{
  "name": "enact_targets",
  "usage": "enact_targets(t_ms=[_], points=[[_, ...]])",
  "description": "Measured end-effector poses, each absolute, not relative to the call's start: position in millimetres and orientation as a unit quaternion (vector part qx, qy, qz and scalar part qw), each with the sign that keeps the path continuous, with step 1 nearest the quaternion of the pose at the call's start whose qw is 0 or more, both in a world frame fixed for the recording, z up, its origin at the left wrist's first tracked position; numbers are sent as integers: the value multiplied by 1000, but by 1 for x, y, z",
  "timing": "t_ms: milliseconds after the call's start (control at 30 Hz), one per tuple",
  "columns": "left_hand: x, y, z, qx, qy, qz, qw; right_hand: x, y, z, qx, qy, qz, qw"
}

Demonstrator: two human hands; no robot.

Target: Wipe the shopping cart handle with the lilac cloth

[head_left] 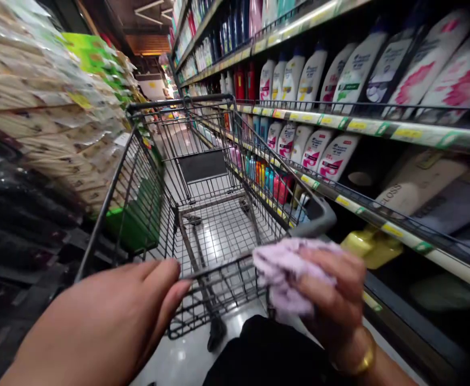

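A dark wire shopping cart [214,214] stands in front of me, its basket holding nothing that I can make out. My left hand [110,311] is closed over the near rim of the cart, at its left side, with the fingertips mostly hidden under the hand. A crumpled pale pink cloth [279,268] is bunched in my right hand [335,284], pressed at the right part of the same rim. A gold-coloured band [366,351] circles the right wrist.
Shelves [339,123] with shampoo bottles [355,69] run close along the right. Stacked plastic-wrapped packs [45,112] and a green box [134,225] line the left. The aisle floor [174,139] stretches ahead between them.
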State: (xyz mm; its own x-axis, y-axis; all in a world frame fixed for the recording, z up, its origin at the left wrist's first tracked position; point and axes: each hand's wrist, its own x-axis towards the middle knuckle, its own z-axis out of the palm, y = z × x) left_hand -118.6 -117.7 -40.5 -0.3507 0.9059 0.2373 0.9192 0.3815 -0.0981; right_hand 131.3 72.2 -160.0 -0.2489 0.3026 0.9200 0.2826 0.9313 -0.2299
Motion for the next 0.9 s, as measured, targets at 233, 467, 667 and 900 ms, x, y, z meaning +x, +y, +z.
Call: enact_targets(t_ms=[233, 467, 667, 900], points=[[-79, -101, -9, -580, -783, 21, 222, 80, 28, -114, -306, -747, 66, 587], [-74, -107, -3, -600, -768, -2, 224, 80, 67, -130, -477, -508, 215, 684], [-63, -97, -10, -570, -789, -19, 227, 83, 88, -136, -401, -504, 285, 710], [-63, -85, -16, -542, -813, -5, 214, 79, 96, -186, -459, -512, 250, 682]])
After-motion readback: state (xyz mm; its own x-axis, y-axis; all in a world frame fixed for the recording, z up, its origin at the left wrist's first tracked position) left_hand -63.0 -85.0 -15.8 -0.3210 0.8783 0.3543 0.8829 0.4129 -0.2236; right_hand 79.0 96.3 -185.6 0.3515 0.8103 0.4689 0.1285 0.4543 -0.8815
